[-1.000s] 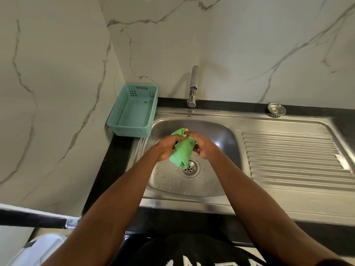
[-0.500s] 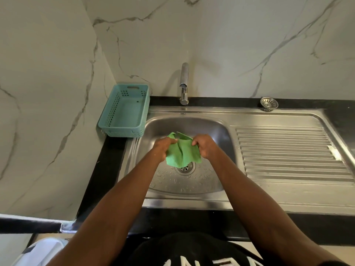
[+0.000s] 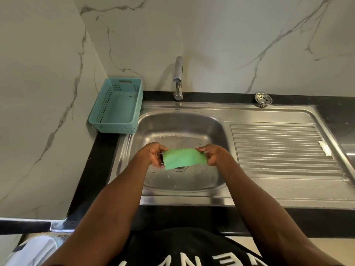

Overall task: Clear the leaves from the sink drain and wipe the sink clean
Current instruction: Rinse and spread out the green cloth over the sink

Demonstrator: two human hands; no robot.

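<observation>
- Sink [image 3: 278, 114], set in the black worktop [image 3: 92, 169]: basin wet, no leaves visible.
- Green cloth [image 3: 183, 158] stretched above the drain [image 3: 180, 168], hiding it.
- Left hand [image 3: 151, 153] and right hand [image 3: 212, 154]: each grip pinches a cloth end; a slipping end could drop it, probably onto the drain.

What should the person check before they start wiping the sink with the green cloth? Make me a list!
1. Both hands hold the cloth: ok. The left hand and right hand pinch opposite ends of the green cloth.
2. Cloth spread flat, not bunched: ok, it is stretched out between the hands.
3. Leaves gone from the drain: cannot tell, the cloth covers most of it.
4. Sink basin free of things in the way: ok, only water droplets show.
5. Tap off: ok, no water is running.
6. Strainer out of the way: ok, it sits on the counter behind the sink.
</observation>
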